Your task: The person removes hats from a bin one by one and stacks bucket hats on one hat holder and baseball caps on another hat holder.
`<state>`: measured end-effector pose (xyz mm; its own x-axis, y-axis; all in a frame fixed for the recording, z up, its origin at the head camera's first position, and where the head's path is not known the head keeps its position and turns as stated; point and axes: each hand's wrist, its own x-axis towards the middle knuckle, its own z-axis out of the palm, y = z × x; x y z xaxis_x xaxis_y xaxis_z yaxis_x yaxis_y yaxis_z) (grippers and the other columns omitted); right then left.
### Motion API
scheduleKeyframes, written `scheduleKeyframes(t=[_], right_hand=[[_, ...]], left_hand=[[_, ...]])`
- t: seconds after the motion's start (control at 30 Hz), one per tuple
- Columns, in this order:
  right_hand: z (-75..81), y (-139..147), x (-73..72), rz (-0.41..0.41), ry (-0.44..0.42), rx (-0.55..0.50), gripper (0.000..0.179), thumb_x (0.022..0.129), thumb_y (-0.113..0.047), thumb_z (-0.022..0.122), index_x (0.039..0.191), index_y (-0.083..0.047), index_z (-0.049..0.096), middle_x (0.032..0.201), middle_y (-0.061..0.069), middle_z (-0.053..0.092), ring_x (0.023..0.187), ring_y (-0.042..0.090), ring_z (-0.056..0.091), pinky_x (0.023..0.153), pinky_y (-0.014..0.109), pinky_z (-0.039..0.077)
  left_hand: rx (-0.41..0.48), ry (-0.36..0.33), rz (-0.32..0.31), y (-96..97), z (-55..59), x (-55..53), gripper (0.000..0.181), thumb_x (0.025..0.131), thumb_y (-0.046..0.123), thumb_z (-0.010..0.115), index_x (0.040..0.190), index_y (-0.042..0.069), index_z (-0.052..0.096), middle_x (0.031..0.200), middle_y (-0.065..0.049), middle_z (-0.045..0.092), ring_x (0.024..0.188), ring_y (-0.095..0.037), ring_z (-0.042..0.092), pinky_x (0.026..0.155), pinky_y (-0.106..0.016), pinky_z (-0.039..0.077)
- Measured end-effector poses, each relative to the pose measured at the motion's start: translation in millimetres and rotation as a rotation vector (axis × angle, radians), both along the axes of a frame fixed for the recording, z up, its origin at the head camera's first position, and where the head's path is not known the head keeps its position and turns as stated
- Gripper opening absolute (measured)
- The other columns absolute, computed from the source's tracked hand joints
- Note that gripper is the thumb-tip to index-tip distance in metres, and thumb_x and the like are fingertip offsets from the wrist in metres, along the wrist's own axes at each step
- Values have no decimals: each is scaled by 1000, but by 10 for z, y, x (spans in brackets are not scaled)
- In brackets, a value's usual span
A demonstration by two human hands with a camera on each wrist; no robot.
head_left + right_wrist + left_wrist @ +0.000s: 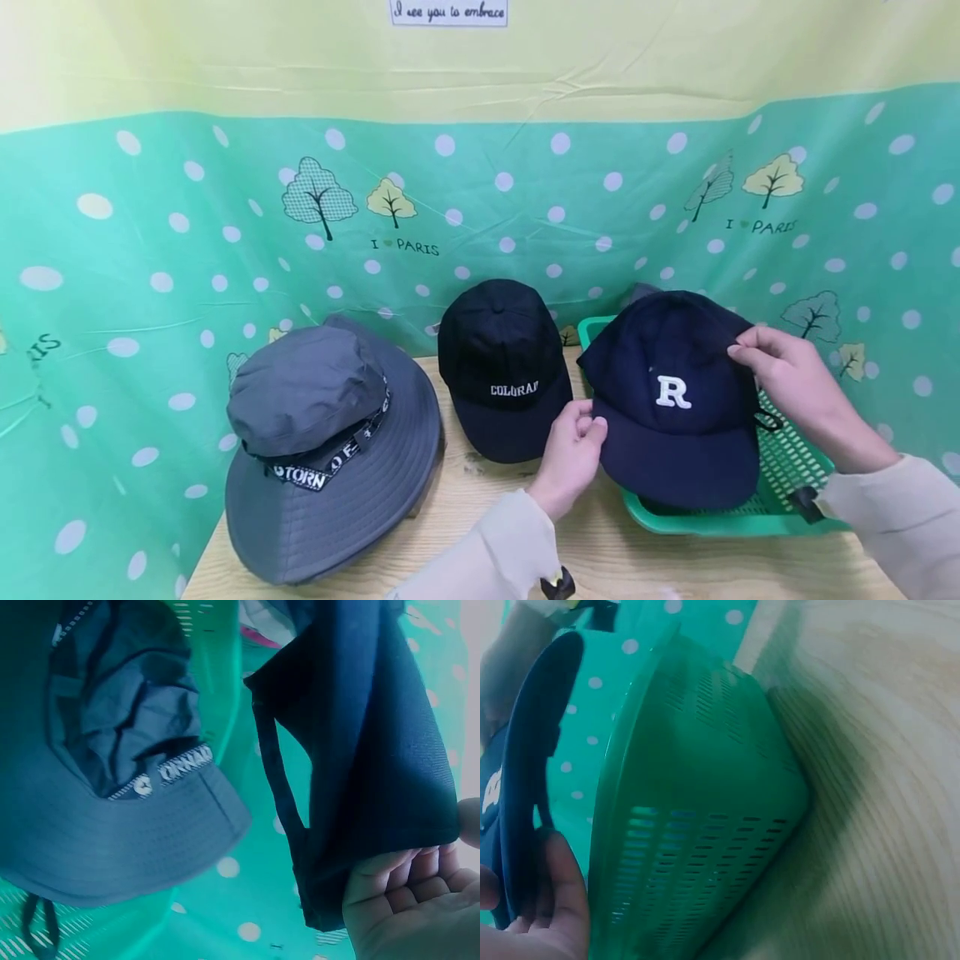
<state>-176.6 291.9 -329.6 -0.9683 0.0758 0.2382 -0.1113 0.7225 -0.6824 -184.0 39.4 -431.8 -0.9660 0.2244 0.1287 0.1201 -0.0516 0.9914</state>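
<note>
A navy baseball cap [678, 350] with a white letter R faces me above the green basket [720, 525]. My left hand [572, 458] pinches the left edge of its brim [532, 750], thumb on one side and fingers on the other. My right hand [802, 396] grips the right side of the crown [405, 750] near its lower edge. From the right wrist, the cap's back opening and strap [281, 772] show. Inside the basket lies a dark bucket hat [187, 847] with a lettered band, mostly hidden by the cap in the head view.
A black cap [498, 350] lettered COLORAD stands on the wooden table [468, 517], left of the basket. Farther left is a wide-brimmed grey hat [307, 375] with a lettered strap. A green dotted cloth [502, 208] hangs behind everything.
</note>
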Motion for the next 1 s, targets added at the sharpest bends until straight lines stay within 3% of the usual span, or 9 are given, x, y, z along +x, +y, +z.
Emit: scheduleKeyframes(t=[0.2,0.4,0.63,0.87,1.0], right_hand=[[-162,1,-32,12,-10,-42,29,101,-26,45,96,1,56,78,6,47,62,21,46,55,30,38],[-236,4,-40,0,-18,-19,31,101,-27,46,97,1,58,74,8,49,57,22,45,50,31,38],[-249,77,13,-37,-44,-9,40,101,-36,41,109,0,57,79,11,54,63,22,51,52,31,42],[-289,153,169,-105,-104,17,57,98,-55,36,82,-3,52,64,8,51,53,25,48,50,32,37],[-324,127,210,-42,-201,-102,61,99,-55,32,87,1,52,70,8,53,58,23,54,52,33,45]], left_hand=[[160,-128,-46,-5,-39,-17,18,92,1,54,109,-3,53,89,-14,69,69,-9,61,66,-21,49],[286,-233,-107,-24,-12,-33,16,91,-4,53,106,-1,51,81,-7,66,66,-10,60,63,-21,49],[353,-246,-147,-59,130,-77,16,91,-5,51,107,0,49,83,-6,65,68,-10,62,63,-23,50],[425,-258,-141,-46,246,-114,15,91,-6,50,103,3,46,81,-2,61,67,-11,60,60,-23,49],[456,-268,-140,-29,281,-112,15,91,-7,50,100,4,46,79,-2,60,67,-10,59,61,-23,48]])
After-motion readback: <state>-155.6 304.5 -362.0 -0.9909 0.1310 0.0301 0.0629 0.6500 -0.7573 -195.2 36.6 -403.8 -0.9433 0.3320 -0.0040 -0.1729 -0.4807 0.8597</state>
